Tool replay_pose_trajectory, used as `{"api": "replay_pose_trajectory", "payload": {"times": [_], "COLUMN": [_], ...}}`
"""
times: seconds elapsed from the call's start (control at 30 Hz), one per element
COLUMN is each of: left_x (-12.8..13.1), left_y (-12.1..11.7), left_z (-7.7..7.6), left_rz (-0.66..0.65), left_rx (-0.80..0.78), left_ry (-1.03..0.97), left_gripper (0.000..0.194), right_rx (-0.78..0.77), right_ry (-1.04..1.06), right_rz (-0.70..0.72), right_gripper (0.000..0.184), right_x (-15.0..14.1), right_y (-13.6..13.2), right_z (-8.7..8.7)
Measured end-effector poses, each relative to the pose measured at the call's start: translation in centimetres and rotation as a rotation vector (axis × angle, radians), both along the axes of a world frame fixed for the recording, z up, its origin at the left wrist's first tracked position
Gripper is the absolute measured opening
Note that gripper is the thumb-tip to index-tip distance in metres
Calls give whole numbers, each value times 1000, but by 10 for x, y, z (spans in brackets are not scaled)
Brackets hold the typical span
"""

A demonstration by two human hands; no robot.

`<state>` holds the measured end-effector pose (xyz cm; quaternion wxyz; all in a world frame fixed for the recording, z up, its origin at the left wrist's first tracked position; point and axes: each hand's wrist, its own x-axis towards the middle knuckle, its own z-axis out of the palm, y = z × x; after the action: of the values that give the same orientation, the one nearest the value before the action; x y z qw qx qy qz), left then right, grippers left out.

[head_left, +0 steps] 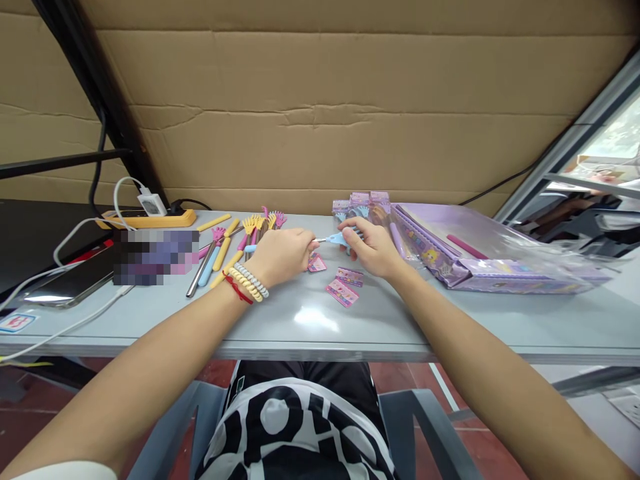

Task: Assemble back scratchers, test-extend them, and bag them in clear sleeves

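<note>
A small blue back scratcher [334,239] with a hand-shaped head and a thin metal rod is held level above the table between both of my hands. My left hand [287,255] is closed round its handle, and a bit of blue shows past the palm. The fingers of my right hand [371,248] pinch the blue head. Just below them lie several printed pink cards [343,292]. Left of my left hand, yellow, pink and blue back scratchers [249,227] lie in a loose bunch. Beyond my right hand are blue-headed back scratchers [364,212] with purple cards.
An open purple box [450,263] with clear plastic and a magenta stick [467,247] stands at the right. On the left are a yellow power strip [177,219], white cables and a dark phone [70,277]. Cardboard [320,113] lines the back.
</note>
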<state>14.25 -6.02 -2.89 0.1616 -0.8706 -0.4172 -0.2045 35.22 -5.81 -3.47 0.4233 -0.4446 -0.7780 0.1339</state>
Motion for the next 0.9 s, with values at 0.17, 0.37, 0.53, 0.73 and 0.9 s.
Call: {"api": "replay_pose_trajectory", "payload": {"times": [0.17,0.37,0.53,0.73,0.9], "left_x": [2,3,3,-15,-42], "left_y": [-1,0,1,9,24], "left_z": [0,-1,3,13,22], "left_rz": [-4,29,67,155,141], "left_rx": [-12,-25,-44,-29,-8], "left_ry": [21,32,45,16,27], "left_gripper": [35,34,36,37,38], "right_rx": [20,42,-3,41,196], "right_ry": [-31,8,146,442,522], "right_rz": [-30,-25,-141,-294,-524], "right_gripper": [32,29,27,25,27], "right_x": [0,-1,-4,10,27], "right_y": [1,3,4,10,19], "right_z": [-1,-3,-2,7,11]}}
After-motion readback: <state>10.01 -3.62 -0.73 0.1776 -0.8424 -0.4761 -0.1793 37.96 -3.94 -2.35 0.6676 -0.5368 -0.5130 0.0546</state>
